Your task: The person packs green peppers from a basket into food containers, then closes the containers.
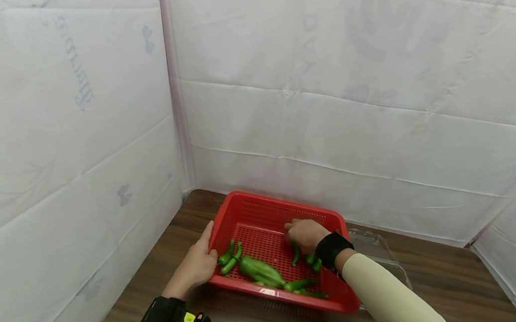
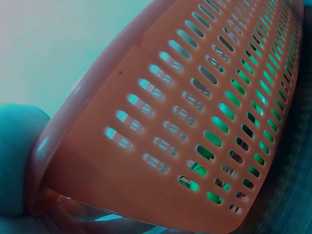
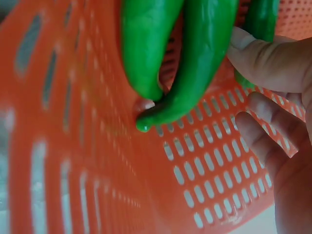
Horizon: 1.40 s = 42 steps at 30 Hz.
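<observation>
A red plastic basket (image 1: 290,304) with slotted sides holds several green peppers. My left hand (image 1: 197,262) grips its left rim, with the thumb over the edge. Inside, my right hand (image 1: 305,233) reaches down with bent fingers and pinches a slim green pepper (image 1: 296,254). The right wrist view shows the thumb (image 3: 265,61) across this pepper (image 3: 263,19), with other fingertips curled below. Two green peppers (image 3: 207,53) lie close beside that thumb. A large pale-green pepper (image 1: 261,271) rests at the basket's near side. Slimmer peppers (image 1: 230,264) lie in the left corner.
A clear plastic container (image 1: 374,246) stands right of the basket, partly behind the right forearm. The dark wooden tabletop (image 1: 455,277) meets white sheet walls (image 1: 354,124) at the back and sides. More slim peppers (image 1: 300,284) lie along the basket's near wall.
</observation>
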Each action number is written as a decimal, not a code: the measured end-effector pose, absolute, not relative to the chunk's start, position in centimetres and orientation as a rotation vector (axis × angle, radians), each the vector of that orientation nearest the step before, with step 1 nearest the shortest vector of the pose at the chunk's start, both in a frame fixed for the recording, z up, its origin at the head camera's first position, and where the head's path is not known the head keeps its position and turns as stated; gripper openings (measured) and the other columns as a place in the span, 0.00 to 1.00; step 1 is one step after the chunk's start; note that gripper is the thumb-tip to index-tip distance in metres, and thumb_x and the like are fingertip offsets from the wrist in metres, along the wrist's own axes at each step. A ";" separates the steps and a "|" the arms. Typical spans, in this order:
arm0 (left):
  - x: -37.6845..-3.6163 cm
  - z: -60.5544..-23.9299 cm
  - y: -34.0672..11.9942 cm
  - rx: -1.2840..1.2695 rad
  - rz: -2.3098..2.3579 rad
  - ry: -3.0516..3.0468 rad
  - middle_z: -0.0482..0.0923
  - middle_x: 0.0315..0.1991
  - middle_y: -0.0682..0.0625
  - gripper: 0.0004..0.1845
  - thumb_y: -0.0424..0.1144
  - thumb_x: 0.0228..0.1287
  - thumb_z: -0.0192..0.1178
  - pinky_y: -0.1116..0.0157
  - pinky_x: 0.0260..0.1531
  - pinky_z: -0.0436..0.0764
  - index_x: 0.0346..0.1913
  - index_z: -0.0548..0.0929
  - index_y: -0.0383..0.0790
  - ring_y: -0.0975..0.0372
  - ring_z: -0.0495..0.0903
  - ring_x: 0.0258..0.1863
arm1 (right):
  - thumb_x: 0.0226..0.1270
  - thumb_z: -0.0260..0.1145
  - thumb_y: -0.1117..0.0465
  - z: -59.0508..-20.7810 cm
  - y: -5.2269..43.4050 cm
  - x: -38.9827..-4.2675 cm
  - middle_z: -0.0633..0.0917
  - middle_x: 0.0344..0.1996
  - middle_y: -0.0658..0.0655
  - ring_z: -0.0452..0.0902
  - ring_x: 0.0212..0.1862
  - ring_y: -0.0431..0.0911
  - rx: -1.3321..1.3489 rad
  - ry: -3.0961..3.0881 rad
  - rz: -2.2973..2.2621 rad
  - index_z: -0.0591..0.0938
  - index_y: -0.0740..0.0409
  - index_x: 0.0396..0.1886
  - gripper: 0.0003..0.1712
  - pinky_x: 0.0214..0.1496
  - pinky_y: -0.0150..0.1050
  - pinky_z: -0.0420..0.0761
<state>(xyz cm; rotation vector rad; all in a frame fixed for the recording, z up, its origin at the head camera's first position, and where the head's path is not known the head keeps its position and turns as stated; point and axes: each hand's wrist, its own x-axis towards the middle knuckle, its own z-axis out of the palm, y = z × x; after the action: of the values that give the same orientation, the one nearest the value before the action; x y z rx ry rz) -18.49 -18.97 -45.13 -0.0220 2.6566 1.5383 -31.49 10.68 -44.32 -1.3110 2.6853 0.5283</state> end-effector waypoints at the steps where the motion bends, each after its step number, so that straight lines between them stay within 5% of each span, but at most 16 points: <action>1: -18.5 -45.1 -18.9 -0.023 1.537 2.655 0.58 0.79 0.28 0.40 0.27 0.77 0.43 0.35 0.72 0.66 0.85 0.40 0.39 0.36 0.65 0.76 | 0.61 0.76 0.70 -44.4 10.7 -31.4 0.85 0.58 0.51 0.80 0.67 0.53 -1.328 2.682 0.532 0.90 0.44 0.34 0.13 0.64 0.45 0.83; 7: -18.5 -45.0 -18.9 -0.026 1.531 2.639 0.58 0.80 0.29 0.40 0.27 0.78 0.44 0.34 0.71 0.66 0.85 0.40 0.40 0.36 0.65 0.76 | 0.59 0.76 0.70 -44.4 10.7 -31.0 0.84 0.34 0.46 0.76 0.38 0.41 -1.334 2.675 0.442 0.83 0.47 0.23 0.15 0.38 0.34 0.76; 11: -18.5 -45.0 -18.9 -0.031 1.526 2.633 0.58 0.80 0.29 0.40 0.28 0.78 0.43 0.34 0.70 0.68 0.86 0.40 0.40 0.36 0.66 0.76 | 0.61 0.74 0.69 -43.8 10.7 -31.1 0.85 0.27 0.46 0.71 0.28 0.37 -1.300 2.656 0.378 0.85 0.47 0.24 0.13 0.32 0.33 0.69; 22: -18.6 -45.2 -19.1 -0.021 1.514 2.638 0.57 0.80 0.29 0.40 0.28 0.78 0.43 0.35 0.71 0.68 0.85 0.39 0.40 0.36 0.66 0.76 | 0.67 0.71 0.66 -41.3 10.5 -30.7 0.86 0.28 0.47 0.74 0.28 0.39 -1.316 2.679 0.260 0.89 0.51 0.35 0.05 0.33 0.34 0.69; 27: -18.7 -45.3 -19.2 -0.015 1.512 2.644 0.57 0.80 0.28 0.40 0.28 0.78 0.43 0.35 0.71 0.68 0.85 0.39 0.39 0.36 0.66 0.76 | 0.66 0.74 0.67 -39.7 10.4 -30.3 0.90 0.34 0.50 0.80 0.32 0.40 -1.329 2.661 0.193 0.91 0.54 0.40 0.06 0.36 0.33 0.76; 33: -18.9 -45.3 -19.4 -0.033 1.504 2.634 0.56 0.80 0.29 0.39 0.28 0.78 0.42 0.35 0.72 0.65 0.85 0.39 0.39 0.36 0.64 0.77 | 0.68 0.71 0.67 -37.8 10.4 -30.3 0.90 0.33 0.52 0.77 0.29 0.41 -1.340 2.629 0.176 0.90 0.55 0.37 0.04 0.34 0.34 0.75; 38: -19.1 -45.2 -19.4 -0.039 1.508 2.628 0.57 0.80 0.29 0.40 0.28 0.78 0.43 0.34 0.72 0.66 0.85 0.39 0.39 0.36 0.64 0.77 | 0.71 0.68 0.66 -36.8 11.0 -30.2 0.92 0.47 0.57 0.88 0.43 0.47 -1.330 2.630 0.186 0.90 0.58 0.51 0.12 0.46 0.39 0.86; 42: -19.2 -45.2 -19.4 -0.036 1.506 2.631 0.56 0.80 0.28 0.39 0.28 0.78 0.43 0.34 0.72 0.65 0.85 0.39 0.38 0.36 0.64 0.77 | 0.70 0.68 0.68 -36.2 11.7 -30.2 0.92 0.42 0.56 0.84 0.35 0.43 -1.355 2.626 0.158 0.90 0.59 0.50 0.12 0.40 0.36 0.82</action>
<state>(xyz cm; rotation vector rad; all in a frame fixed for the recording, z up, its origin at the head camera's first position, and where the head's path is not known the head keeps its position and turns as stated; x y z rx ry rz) -19.22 -19.42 -45.24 -0.0356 2.6314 1.5061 -30.17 11.67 -36.22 -1.3545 2.6258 0.1584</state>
